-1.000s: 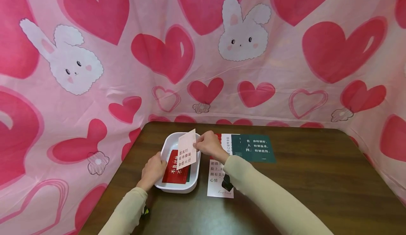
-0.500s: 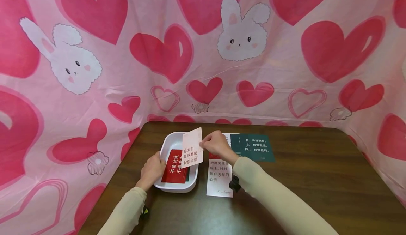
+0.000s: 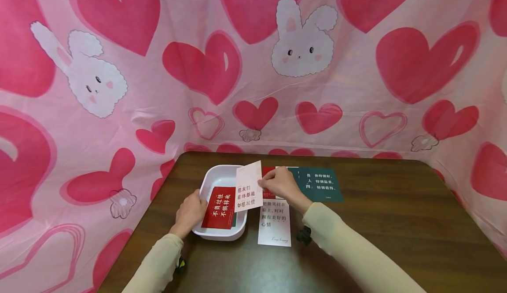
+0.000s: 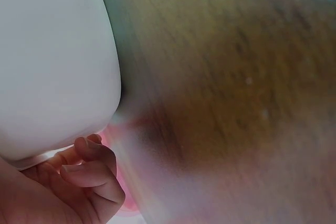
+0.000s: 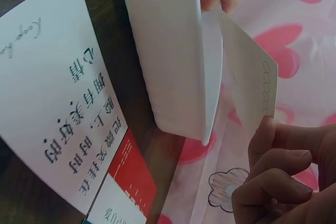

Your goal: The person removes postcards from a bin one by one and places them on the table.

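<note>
My right hand [image 3: 280,184] pinches the edge of a pale pink card [image 3: 248,183] with dark printed characters, tilted up over the right rim of a white plastic tub [image 3: 219,236]. In the right wrist view, thumb and finger meet on the edge of the card [image 5: 252,77], its back showing looped marks. My left hand [image 3: 191,211] grips the tub's left rim; in the left wrist view its curled fingers lie against the tub [image 4: 58,66]. Inside the tub lies a red card [image 3: 217,209] with white characters, a green edge showing beneath it.
Right of the tub, a white card [image 3: 274,229] lies on the brown table [image 3: 376,222]. Behind it are a green card [image 3: 326,185] and a partly hidden red card [image 3: 269,172], with a white one between. A pink heart-patterned cloth [image 3: 253,64] hangs behind the table.
My right hand has moved right with the pink card, from above the tub to its right rim, uncovering the red card. The left hand keeps its place on the tub.
</note>
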The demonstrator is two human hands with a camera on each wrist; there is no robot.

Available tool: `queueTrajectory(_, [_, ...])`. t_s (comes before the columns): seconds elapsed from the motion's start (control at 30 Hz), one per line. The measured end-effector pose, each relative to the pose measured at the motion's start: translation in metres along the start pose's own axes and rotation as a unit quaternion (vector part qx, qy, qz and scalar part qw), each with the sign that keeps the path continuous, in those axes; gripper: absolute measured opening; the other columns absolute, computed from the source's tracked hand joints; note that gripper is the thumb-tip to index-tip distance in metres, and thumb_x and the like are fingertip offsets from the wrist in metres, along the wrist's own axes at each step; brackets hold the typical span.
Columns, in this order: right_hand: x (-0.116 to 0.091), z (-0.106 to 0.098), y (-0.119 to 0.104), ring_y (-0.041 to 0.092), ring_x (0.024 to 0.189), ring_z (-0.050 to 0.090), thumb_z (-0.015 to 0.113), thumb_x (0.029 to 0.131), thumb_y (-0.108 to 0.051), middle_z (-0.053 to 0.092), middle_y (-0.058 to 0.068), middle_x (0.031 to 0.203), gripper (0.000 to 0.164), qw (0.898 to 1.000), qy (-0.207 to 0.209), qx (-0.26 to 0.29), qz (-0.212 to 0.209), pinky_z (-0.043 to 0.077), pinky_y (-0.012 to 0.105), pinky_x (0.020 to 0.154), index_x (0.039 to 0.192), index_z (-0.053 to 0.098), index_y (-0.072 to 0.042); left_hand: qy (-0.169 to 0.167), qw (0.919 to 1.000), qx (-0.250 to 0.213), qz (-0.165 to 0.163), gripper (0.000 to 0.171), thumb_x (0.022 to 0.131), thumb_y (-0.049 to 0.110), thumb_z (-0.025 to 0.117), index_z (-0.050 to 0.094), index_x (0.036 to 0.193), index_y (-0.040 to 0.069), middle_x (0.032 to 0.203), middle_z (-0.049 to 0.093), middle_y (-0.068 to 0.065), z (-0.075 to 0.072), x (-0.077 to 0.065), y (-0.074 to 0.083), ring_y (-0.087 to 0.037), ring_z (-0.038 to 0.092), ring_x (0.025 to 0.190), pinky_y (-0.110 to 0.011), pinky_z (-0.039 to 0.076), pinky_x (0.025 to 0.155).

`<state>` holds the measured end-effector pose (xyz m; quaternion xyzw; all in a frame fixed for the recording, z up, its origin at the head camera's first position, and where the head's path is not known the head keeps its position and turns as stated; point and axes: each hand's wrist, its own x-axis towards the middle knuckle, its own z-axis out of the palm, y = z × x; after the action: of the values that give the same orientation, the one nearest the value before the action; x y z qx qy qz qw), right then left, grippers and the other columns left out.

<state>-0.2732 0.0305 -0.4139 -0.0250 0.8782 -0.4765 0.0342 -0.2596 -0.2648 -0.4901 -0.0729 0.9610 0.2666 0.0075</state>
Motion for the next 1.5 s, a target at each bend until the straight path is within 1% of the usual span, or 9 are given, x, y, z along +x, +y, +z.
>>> queueTrajectory(0.3, [-0.011, -0.013, 0.009, 0.025, 0.087, 0.062, 0.079, 0.093, -0.018, 0.075, 0.006, 0.088, 0.017, 1.000, 0.021, 0.004, 0.004, 0.052, 0.035, 0.070, 0.096, 0.083, -0.003, 0.000, 1.0000, 0.004, 0.004, 0.043, 0.101, 0.012, 0.060, 0.052, 0.137, -0.011, 0.119, 0.066, -0.028, 0.001, 0.001, 0.000, -0.040, 0.067, 0.097, -0.062, 0.057, 0.088])
queueTrajectory(0.47, [-0.015, -0.022, 0.017, 0.023, 0.083, 0.064, 0.078, 0.094, -0.018, 0.073, 0.003, 0.081, 0.014, 1.000, 0.017, 0.006, 0.008, 0.050, 0.035, 0.070, 0.093, 0.084, -0.005, -0.006, 1.0000, -0.002, -0.004, 0.046, 0.102, 0.013, 0.060, 0.051, 0.139, -0.011, 0.122, 0.065, -0.028, 0.001, 0.001, 0.000, -0.039, 0.067, 0.100, -0.063, 0.056, 0.090])
queueTrajectory(0.6, [-0.016, -0.029, 0.025, 0.027, 0.084, 0.067, 0.077, 0.095, -0.019, 0.073, 0.002, 0.077, 0.015, 1.000, 0.013, 0.004, 0.011, 0.051, 0.036, 0.071, 0.091, 0.083, -0.005, -0.009, 0.9999, -0.005, -0.004, 0.048, 0.102, 0.013, 0.060, 0.049, 0.141, -0.011, 0.125, 0.064, -0.029, 0.002, 0.002, -0.002, -0.040, 0.066, 0.103, -0.063, 0.056, 0.091])
queueTrajectory(0.7, [-0.018, -0.033, 0.032, 0.028, 0.086, 0.066, 0.077, 0.095, -0.020, 0.073, 0.003, 0.079, 0.017, 1.000, 0.013, 0.004, 0.017, 0.051, 0.036, 0.072, 0.094, 0.083, -0.004, -0.009, 1.0000, -0.004, -0.001, 0.048, 0.101, 0.013, 0.060, 0.049, 0.141, -0.011, 0.125, 0.064, -0.029, 0.002, 0.002, -0.003, -0.041, 0.066, 0.103, -0.064, 0.055, 0.091])
queueTrajectory(0.9, [-0.025, -0.038, 0.046, 0.028, 0.092, 0.061, 0.077, 0.096, -0.020, 0.075, 0.006, 0.092, 0.017, 0.999, 0.018, 0.004, 0.036, 0.050, 0.039, 0.075, 0.098, 0.084, -0.004, -0.008, 1.0000, 0.001, 0.005, 0.047, 0.101, 0.013, 0.059, 0.050, 0.140, -0.012, 0.124, 0.064, -0.029, 0.003, 0.002, -0.003, -0.042, 0.066, 0.102, -0.065, 0.055, 0.091])
queueTrajectory(1.07, [-0.033, -0.042, 0.058, 0.030, 0.093, 0.061, 0.077, 0.096, -0.021, 0.076, 0.009, 0.099, 0.020, 0.999, 0.018, 0.005, 0.043, 0.053, 0.044, 0.077, 0.100, 0.083, -0.003, -0.008, 1.0000, 0.001, 0.001, 0.048, 0.102, 0.013, 0.059, 0.049, 0.141, -0.011, 0.126, 0.064, -0.029, 0.002, 0.001, -0.002, -0.042, 0.066, 0.104, -0.065, 0.055, 0.092])
queueTrajectory(1.2, [-0.039, -0.045, 0.069, 0.030, 0.095, 0.061, 0.077, 0.095, -0.021, 0.076, 0.010, 0.101, 0.021, 0.998, 0.015, 0.007, 0.055, 0.053, 0.044, 0.077, 0.103, 0.083, -0.001, -0.008, 1.0000, -0.002, 0.000, 0.048, 0.102, 0.014, 0.059, 0.049, 0.142, -0.011, 0.127, 0.063, -0.029, 0.002, 0.002, -0.002, -0.042, 0.066, 0.105, -0.065, 0.055, 0.092])
queueTrajectory(1.33, [-0.044, -0.044, 0.080, 0.029, 0.092, 0.060, 0.078, 0.095, -0.020, 0.076, 0.010, 0.101, 0.022, 0.998, 0.011, 0.013, 0.062, 0.048, 0.039, 0.071, 0.104, 0.082, 0.000, -0.004, 1.0000, 0.002, 0.006, 0.047, 0.102, 0.013, 0.058, 0.050, 0.140, -0.011, 0.126, 0.064, -0.029, 0.002, 0.003, -0.001, -0.041, 0.066, 0.103, -0.064, 0.055, 0.091])
queueTrajectory(1.5, [-0.052, -0.041, 0.091, 0.025, 0.080, 0.056, 0.078, 0.094, -0.018, 0.074, 0.007, 0.095, 0.020, 0.997, 0.006, 0.020, 0.077, 0.042, 0.032, 0.059, 0.102, 0.082, -0.001, -0.010, 0.9999, 0.004, 0.005, 0.046, 0.101, 0.012, 0.059, 0.050, 0.139, -0.012, 0.124, 0.064, -0.030, 0.001, 0.002, -0.002, -0.042, 0.067, 0.102, -0.064, 0.055, 0.091])
